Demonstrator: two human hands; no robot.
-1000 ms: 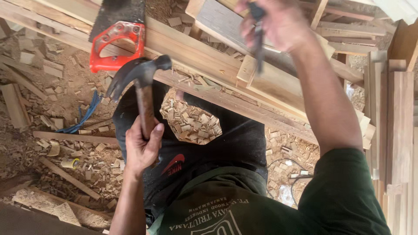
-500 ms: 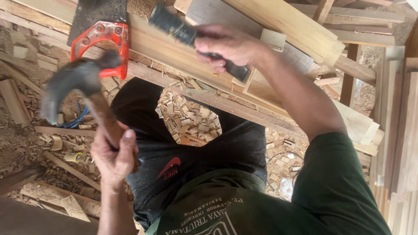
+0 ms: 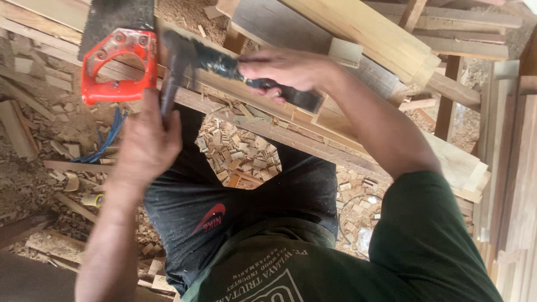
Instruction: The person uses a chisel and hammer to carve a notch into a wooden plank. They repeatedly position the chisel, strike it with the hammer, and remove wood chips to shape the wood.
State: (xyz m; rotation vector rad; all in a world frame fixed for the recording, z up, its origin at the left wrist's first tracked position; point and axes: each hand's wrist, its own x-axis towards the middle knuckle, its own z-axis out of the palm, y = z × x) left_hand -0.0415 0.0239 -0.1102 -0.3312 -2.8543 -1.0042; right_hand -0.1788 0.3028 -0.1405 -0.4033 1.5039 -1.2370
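Note:
My left hand (image 3: pixel 142 140) grips the handle of a dark hammer (image 3: pixel 173 61), whose head meets the butt end of a chisel. My right hand (image 3: pixel 285 70) is wrapped around that black-handled chisel (image 3: pixel 221 62), which lies slanted with its blade end down against a long wooden plank (image 3: pixel 279 131). The plank runs across in front of my legs in dark trousers. My fingers hide the chisel's middle.
A hand saw with a red handle (image 3: pixel 114 64) lies on the plank just left of the hammer. Stacked planks (image 3: pixel 363 33) and wooden frames (image 3: pixel 514 168) fill the top and right. Wood chips and offcuts (image 3: pixel 240 156) litter the ground, with a blue strap (image 3: pixel 109 140) at left.
The hammer, raised at the left before, has swung up and right onto the chisel's end. My right hand turned the chisel from upright to slanted and set it on the plank.

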